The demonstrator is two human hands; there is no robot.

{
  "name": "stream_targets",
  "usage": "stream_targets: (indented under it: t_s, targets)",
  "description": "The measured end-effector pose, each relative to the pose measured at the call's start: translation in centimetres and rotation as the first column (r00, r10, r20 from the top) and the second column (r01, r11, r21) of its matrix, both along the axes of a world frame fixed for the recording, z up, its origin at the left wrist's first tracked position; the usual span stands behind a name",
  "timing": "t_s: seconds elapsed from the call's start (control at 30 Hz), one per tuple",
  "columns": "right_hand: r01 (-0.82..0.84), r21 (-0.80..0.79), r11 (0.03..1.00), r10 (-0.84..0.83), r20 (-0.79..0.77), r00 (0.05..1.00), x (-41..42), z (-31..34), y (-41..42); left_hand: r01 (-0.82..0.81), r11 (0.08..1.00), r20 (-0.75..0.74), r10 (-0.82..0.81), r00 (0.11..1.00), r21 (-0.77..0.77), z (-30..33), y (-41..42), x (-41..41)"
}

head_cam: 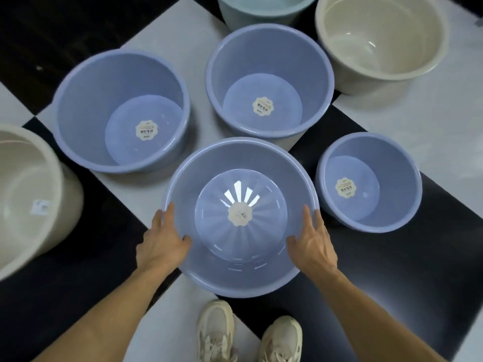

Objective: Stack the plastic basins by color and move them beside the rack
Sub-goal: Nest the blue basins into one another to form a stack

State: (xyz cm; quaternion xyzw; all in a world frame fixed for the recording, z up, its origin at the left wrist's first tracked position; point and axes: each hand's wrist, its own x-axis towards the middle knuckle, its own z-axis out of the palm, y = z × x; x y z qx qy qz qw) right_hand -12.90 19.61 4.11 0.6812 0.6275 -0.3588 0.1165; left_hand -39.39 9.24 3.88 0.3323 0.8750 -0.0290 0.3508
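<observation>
Four blue basins [121, 111] [269, 79] [240, 218] [368, 181], two cream basins [381, 40] [28, 197], one pale green basin [261, 9], two hands [163, 242] [313, 244], two shoes [215, 330] [281, 338].

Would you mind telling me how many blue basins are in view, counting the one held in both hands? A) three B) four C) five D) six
B: the held blue basin plus three more on the floor: left, centre and the small right one.
</observation>
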Motion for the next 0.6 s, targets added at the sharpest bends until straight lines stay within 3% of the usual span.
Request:
stream_targets:
  t_s: [0.1,0.23,0.4,0.6]
  targets:
    - [-0.11,0.027,0.994,0.11,-0.024,0.994,-2.6,3.2,0.2,0.185,0.982,-0.117,-0.189,0.975,-0.046,3.4,1.2,-0.1]
    - [-0.204,0.077,0.976,0.209,-0.069,0.975,-7.3,6.3,1.3,0.274,0.96,-0.155,-0.281,0.947,-0.064,6.5,2.6,-3.5]
    - [-0.22,0.145,0.965,0.238,-0.115,0.965,-15.3,7.2,4.0,0.286,0.958,-0.222,-0.28,0.934,-0.002,6.4,5.3,-12.0]
    - [-0.173,0.178,0.969,0.201,-0.15,0.968,-27.5,3.9,8.3,0.3,0.954,-0.262,-0.291,0.92,-0.003,3.4,10.5,-25.4]
